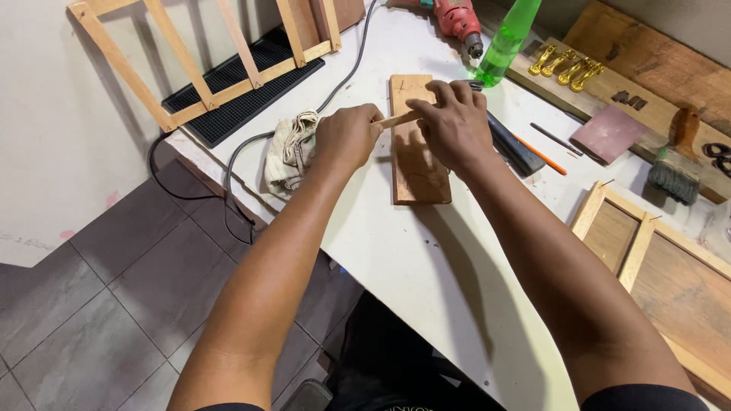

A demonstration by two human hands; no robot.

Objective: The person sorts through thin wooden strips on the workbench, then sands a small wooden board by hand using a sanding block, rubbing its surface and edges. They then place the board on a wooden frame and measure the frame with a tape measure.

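Both my hands meet over a flat brown wooden board (418,176) that lies on the white table (426,274). My left hand (346,137) is closed around one end of a thin pale wooden stick (397,119). My right hand (452,122) pinches the other end of the stick, with its fingers curled over the board's upper half. The stick is held a little above the board, roughly level.
A crumpled cloth (290,150) lies left of my hands. A green bottle (509,39), a red drill (459,18), gold hooks (564,67), an orange pencil (540,154), a brush (676,167) and wooden frames (655,259) crowd the right side. A slatted wooden frame (205,57) leans at the back left.
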